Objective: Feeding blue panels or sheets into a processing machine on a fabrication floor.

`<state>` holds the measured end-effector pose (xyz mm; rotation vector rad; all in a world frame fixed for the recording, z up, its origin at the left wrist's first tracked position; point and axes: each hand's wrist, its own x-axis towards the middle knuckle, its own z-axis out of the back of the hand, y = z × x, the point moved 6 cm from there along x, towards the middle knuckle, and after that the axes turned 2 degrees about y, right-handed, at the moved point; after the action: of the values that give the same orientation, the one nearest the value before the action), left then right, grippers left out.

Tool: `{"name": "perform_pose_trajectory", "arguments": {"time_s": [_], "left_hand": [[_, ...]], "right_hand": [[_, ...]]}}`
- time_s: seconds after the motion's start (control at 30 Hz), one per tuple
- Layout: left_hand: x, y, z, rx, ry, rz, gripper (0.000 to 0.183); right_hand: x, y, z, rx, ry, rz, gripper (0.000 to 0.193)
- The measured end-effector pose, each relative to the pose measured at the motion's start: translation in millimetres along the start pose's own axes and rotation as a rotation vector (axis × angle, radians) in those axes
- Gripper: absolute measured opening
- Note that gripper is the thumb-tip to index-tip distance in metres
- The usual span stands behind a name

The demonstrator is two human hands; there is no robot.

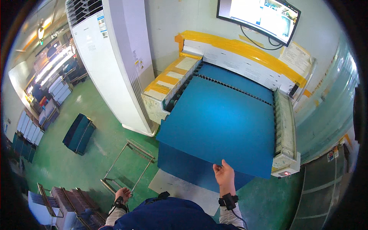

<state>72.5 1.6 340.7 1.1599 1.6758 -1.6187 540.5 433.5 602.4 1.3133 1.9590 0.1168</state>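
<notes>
At six o'clock, the near edge of the large blue sheet (218, 122) was pinched by the right hand (224, 174), fingers closed on it, seemingly to steady it flat on the yellow-taped machine bed (245, 57) toward twelve. The left hand (123, 194) hung loosely curled at seven o'clock, holding nothing, above the metal frame (128, 165) on the green floor (69, 161).

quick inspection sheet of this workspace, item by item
surface: blue machine bed between white side rails taped in yellow.
job's things: large blue sheet lying on the bed, near edge overhanging.
clutter: metal frame and a blue stack on the green floor.
grippers: right hand grips the sheet's near edge; left hand hangs free, low at the side.
cables: black cable under the wall monitor.
surroundings: tall white cabinet unit, racks of sheets at left.
</notes>
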Motion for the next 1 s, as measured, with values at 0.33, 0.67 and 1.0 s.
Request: {"name": "perform_pose_trajectory", "arguments": {"time_s": [0.33,0.67,1.0], "left_hand": [[-19.5,-0.2,-9.8,-0.002,0.0,-0.013,0.02],[-28.4,1.0,-9.8,-0.035,0.012,-0.028,0.016],[-45.8,-1.5,-13.0,-0.031,-0.059,-0.048,0.016]], "right_hand": [[6.0,5.4,-6.8,0.002,0.052,0.008,0.012],[20.4,8.6,-6.7,-0.005,0.088,0.01,0.013],[22.6,9.5,-13.2,0.004,0.086,-0.003,0.014]]}}
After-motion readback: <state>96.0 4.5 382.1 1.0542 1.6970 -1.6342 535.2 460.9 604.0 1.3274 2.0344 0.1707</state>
